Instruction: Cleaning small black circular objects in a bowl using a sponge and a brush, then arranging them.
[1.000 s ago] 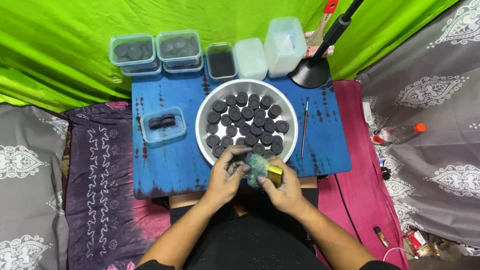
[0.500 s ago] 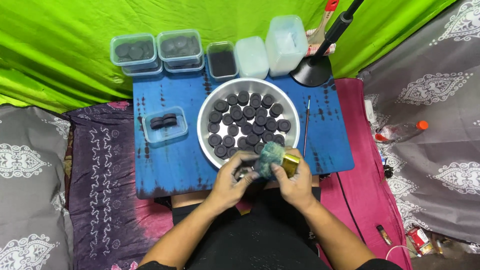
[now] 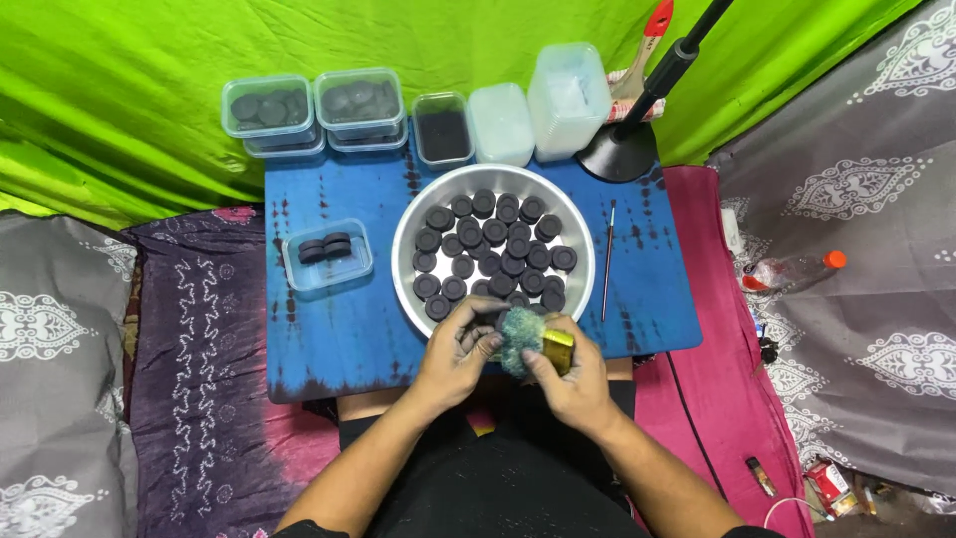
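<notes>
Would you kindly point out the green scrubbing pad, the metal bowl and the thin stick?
green scrubbing pad [image 3: 518, 334], head view, fuzzy middle.
metal bowl [image 3: 405, 261], head view, left rim.
thin stick [image 3: 607, 261], head view, mid-shaft.

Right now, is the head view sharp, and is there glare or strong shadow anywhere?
Head view: light is even and soft; the metal bowl shows mild sheen on its rim, no hard glare; discs sharp; left hand and right hand slightly soft around the green pad; corners bend slightly.

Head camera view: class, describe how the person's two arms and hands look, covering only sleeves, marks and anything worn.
Both forearms are bare, with no sleeves, gloves, watch or rings visible. The left hand and right hand show dark sooty smudges on the fingers.
</notes>
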